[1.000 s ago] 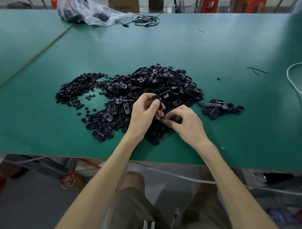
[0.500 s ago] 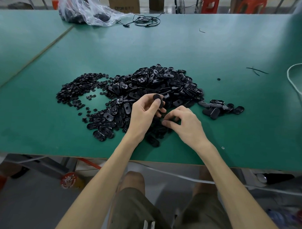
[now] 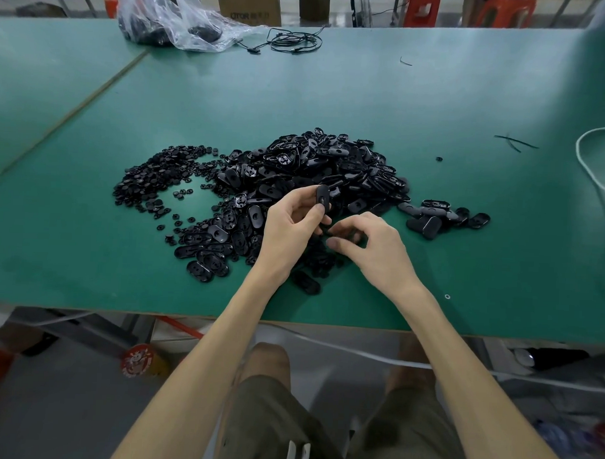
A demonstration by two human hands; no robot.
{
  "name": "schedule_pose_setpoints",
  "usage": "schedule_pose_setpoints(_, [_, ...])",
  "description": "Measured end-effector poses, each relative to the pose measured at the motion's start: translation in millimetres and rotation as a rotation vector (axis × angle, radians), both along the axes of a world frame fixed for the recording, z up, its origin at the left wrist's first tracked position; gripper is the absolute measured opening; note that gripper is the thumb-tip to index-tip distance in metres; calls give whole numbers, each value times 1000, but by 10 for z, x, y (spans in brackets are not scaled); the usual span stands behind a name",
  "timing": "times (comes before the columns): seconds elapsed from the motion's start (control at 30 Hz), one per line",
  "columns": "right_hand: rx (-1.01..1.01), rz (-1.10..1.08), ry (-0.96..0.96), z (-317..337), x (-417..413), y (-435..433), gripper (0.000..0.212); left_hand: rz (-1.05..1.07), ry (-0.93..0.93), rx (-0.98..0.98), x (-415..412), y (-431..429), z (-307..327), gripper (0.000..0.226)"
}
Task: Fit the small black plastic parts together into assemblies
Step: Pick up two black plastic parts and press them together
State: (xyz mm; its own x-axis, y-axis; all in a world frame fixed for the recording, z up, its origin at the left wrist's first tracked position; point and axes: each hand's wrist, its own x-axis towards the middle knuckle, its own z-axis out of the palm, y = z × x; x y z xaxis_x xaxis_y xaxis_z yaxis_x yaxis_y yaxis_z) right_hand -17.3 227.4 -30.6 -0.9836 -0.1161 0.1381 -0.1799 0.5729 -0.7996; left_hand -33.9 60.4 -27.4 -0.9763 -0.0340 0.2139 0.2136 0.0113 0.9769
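A big heap of black oval plastic shells (image 3: 324,168) lies in the middle of the green table (image 3: 436,96). To its left spreads a patch of small round black parts (image 3: 152,176). My left hand (image 3: 291,225) holds one black oval shell (image 3: 322,195) upright between thumb and fingers, just above the heap's near edge. My right hand (image 3: 372,249) is right beside it with fingers curled and thumb and forefinger pinched together; a small black part seems to sit at their tips, mostly hidden. A small group of oval pieces (image 3: 438,217) lies apart on the right.
A clear plastic bag (image 3: 171,22) with dark parts and a coiled black cable (image 3: 294,42) lie at the table's far edge. A white cord (image 3: 591,170) curves along the right side. One stray small part (image 3: 439,159) and black wire scraps (image 3: 513,142) lie to the right.
My left hand has lifted the oval shell slightly and turned it more upright. My right hand has shifted a little closer to the left hand's fingers.
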Motion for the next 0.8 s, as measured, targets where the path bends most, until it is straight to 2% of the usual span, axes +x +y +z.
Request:
schedule_pose_setpoints(0.1, [53,-6,-12,-5,-9,-21,19,5,5,5,5,1,9,28])
schedule_pose_setpoints(0.3, [-5,-22,16,3,8,-37,14,5,-2,10,8,3,11,26])
schedule_pose_setpoints(0.43, [-172,-65,41,-5,-3,1,11,2,-3,7,7,-3,1,26])
schedule_pose_setpoints(0.6, [-477,-148,56,-6,-39,79,8,-25,14,-27,5,-15,-13,30])
schedule_pose_setpoints(0.8, [-640,-161,33,-4,-18,107,12,-33,16,-66,0,-9,-29,29])
